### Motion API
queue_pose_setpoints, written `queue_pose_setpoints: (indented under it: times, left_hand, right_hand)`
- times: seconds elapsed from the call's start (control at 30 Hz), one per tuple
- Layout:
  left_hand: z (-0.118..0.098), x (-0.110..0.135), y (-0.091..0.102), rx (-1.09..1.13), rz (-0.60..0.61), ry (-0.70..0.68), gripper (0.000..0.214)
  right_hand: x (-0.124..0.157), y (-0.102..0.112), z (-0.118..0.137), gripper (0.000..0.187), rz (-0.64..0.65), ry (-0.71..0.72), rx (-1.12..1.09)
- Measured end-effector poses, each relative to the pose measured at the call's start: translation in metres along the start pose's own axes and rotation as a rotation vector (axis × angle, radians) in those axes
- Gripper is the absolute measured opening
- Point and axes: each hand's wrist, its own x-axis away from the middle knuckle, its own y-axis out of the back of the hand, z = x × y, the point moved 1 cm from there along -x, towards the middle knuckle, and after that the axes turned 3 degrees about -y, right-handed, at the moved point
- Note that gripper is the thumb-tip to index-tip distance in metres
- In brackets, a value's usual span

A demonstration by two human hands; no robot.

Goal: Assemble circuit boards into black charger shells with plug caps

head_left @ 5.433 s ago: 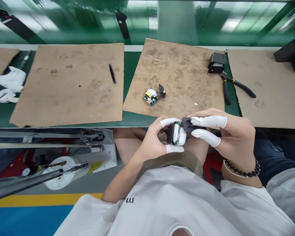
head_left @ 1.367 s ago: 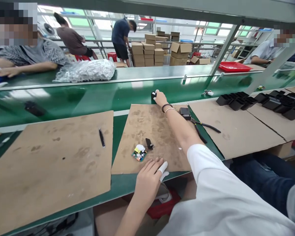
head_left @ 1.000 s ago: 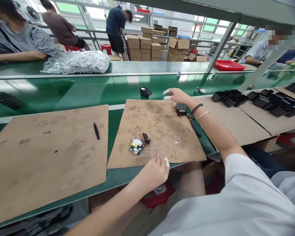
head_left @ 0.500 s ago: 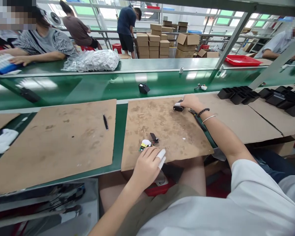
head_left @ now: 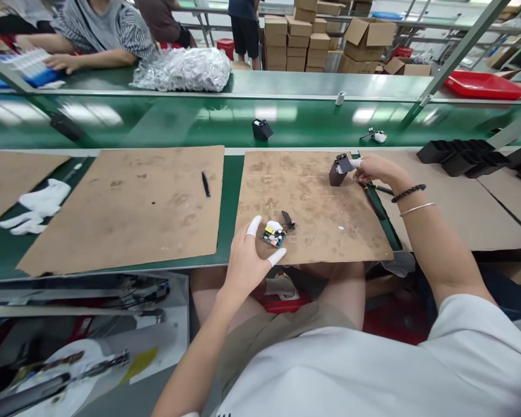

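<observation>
My left hand (head_left: 248, 255) rests at the front of the cardboard mat (head_left: 304, 191). Its thumb and a finger, both in white finger cots, are spread beside a small green circuit board (head_left: 273, 234). A black piece (head_left: 287, 220) on wires lies beside the board. Farther back, my right hand (head_left: 377, 169) reaches to a small black plastic case (head_left: 337, 174), which stands upright with something white inside. A white-cotted fingertip meets the case's upper edge; the rest of the grip is partly hidden. Just below that hand lie pliers (head_left: 375, 200) with dark handles.
A black pen-like tool (head_left: 205, 184) lies on the left cardboard (head_left: 165, 214). White gloves (head_left: 41, 205) lie farther left. Another black case (head_left: 261, 130) and a wired part (head_left: 377, 136) rest on the green belt. Several black housings (head_left: 460, 156) stand at right. A person sits across the line.
The black case has turned from lying down to upright under my right hand. My left hand has opened beside the circuit board, uncovering more of it. The view has tipped downward.
</observation>
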Motion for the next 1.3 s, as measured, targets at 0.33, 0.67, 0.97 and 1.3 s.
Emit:
queue_pose_setpoints:
  times: [0.33,0.67,0.97,1.3]
  left_hand:
    - [-0.013,-0.001,-0.017,0.107,-0.151,0.102,0.068]
    - [-0.008,-0.016,-0.018,0.050,-0.224,0.040,0.059]
    - [0.019,0.001,-0.014,-0.276,-0.247,-0.148,0.061]
    - [0.026,0.010,-0.024,-0.481,-0.451,-0.318,0.076]
  right_hand:
    - [0.159,-0.040,0.002,0.024,0.004,0.194,0.097]
    - [0.157,-0.066,-0.039,0.027,-0.156,0.164,-0.093]
    - [0.020,0.023,-0.060,0.033,-0.193,0.047,0.174]
    - [-0.144,0.021,0.018,0.041,-0.213,0.143,0.284]
